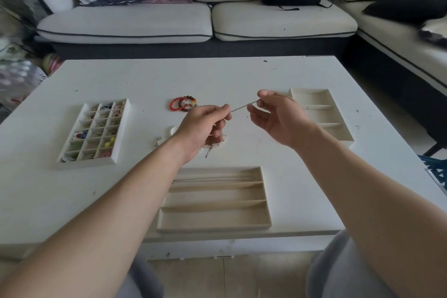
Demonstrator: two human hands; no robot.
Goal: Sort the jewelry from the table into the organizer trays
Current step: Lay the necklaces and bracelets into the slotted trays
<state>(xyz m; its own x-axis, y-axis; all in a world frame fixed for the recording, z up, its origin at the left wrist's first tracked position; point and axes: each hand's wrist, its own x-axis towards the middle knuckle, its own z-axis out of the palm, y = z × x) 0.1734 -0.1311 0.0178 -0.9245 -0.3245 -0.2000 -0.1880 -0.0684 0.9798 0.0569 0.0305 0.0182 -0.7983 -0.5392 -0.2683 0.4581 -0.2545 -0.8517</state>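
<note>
Both hands hover above the white surface (150, 75), each pinching one end of a thin silver chain (242, 106) drawn taut between them. The left hand (205, 126) holds the lower end and the right hand (275, 120) the higher end. Beaded bracelets (183, 104) lie beyond the left hand, and pearl pieces (173, 130) lie partly under it. A gridded tray (87, 163) holding small items sits at left, a long-slotted tray (214, 227) is nearest, and another tray (312, 98) is at right.
</note>
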